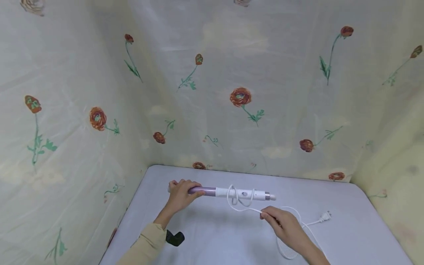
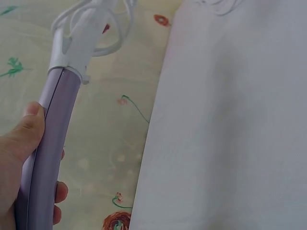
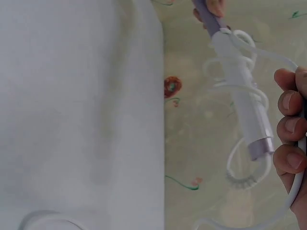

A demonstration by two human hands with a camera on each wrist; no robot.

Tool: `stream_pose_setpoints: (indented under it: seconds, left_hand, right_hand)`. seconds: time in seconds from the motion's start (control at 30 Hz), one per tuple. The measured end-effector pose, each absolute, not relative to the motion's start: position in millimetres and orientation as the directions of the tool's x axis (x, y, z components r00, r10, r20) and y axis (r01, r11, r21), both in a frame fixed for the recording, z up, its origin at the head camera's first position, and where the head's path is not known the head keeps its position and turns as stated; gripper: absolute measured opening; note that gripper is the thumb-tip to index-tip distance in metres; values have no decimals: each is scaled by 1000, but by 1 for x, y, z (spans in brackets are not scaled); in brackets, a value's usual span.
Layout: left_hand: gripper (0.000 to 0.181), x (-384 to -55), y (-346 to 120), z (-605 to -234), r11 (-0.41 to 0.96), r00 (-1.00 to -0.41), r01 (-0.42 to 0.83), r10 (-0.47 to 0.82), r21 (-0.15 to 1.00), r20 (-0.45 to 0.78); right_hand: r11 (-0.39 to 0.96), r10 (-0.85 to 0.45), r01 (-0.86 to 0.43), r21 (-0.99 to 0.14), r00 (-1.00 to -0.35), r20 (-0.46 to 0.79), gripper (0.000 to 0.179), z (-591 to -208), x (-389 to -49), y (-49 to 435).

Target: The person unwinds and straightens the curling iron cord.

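Observation:
My left hand [image 1: 181, 195] grips the lavender barrel of a hair curling iron [image 1: 225, 192], held level above the table in the head view. The thumb lies along the lavender barrel [image 2: 55, 124] in the left wrist view, with fingertips showing round its far side. Loose loops of white cord [image 3: 240, 87] wrap the iron's white handle [image 3: 247, 112] in the right wrist view. To the right of the handle, my right hand [image 1: 287, 226] holds a stretch of the cord [image 1: 245, 209], fingers curled round it.
The white table [image 1: 218, 235] has rounded far corners. More cord lies coiled on it at the right, ending in a white plug [image 1: 325, 216]. Floral fabric [image 1: 212, 121] hangs close behind the table and along both sides. A black piece [image 1: 175, 238] sits by my left sleeve.

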State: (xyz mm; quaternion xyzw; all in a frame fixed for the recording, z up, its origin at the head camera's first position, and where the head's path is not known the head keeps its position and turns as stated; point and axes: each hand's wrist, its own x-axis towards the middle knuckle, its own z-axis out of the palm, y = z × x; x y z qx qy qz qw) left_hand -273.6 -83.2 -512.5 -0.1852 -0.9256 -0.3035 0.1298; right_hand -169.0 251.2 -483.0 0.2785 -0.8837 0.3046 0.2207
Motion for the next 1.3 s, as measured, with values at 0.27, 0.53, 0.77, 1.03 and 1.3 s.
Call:
stream_pose_setpoints:
  seconds: [0.27, 0.53, 0.77, 1.03, 1.3]
  left_hand:
    - [33, -274, -81, -519, 752, -880, 463, 328, 469, 343]
    - [30, -270, -83, -522, 707, -847, 530, 416, 469, 330]
    - [31, -275, -93, -518, 621, -855, 508, 446, 596, 264]
    - [33, -277, -94, -507, 619, -898, 426, 379, 660, 225]
    - [32, -279, -94, -502, 656, -918, 396, 292, 643, 268]
  right_hand:
    - [654, -322, -622, -430, -743, 586, 16, -447, -195, 269]
    - [727, -262, -523, -445, -811, 523, 12, -451, -236, 287]
    - [771, -257, -428, -472, -887, 384, 16, -480, -258, 290]
    - [792, -268, -322, -518, -947, 178, 11, -519, -250, 280]
    - [824, -411, -397, -405, -910, 56, 14, -570, -226, 262]
